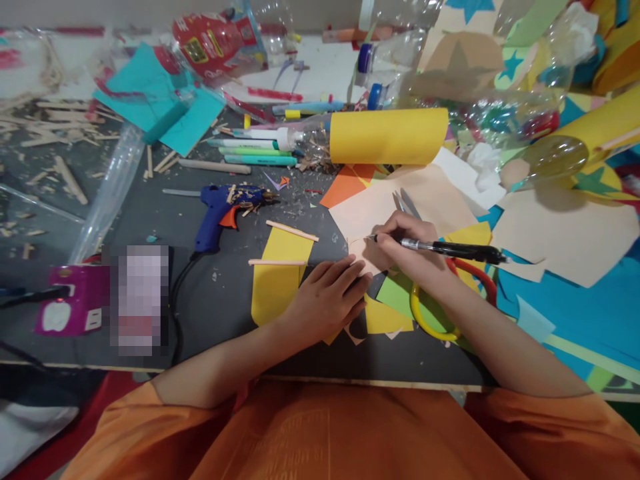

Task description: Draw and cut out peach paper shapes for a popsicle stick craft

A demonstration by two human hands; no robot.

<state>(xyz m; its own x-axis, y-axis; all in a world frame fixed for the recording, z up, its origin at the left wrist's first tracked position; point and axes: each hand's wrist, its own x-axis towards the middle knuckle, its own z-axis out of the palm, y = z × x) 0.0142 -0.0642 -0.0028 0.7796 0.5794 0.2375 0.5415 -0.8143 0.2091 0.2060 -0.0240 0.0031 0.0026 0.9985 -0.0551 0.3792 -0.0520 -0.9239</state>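
Observation:
My right hand grips a black pen, its tip touching a beige piece of paper that bears a faint curved line. Lying flat with fingers stretched, my left hand presses on the lower left of this paper. Scissors with yellow and red handles lie partly beneath my right hand and wrist. Left of my left hand is a yellow paper piece, with one thin stick at its top edge and another stick across it.
A blue glue gun lies left of centre, its cord running toward the front edge. A bottle in a yellow paper sleeve, markers and clear bottles stretch behind. Wood scraps cover the left; blue paper lies right.

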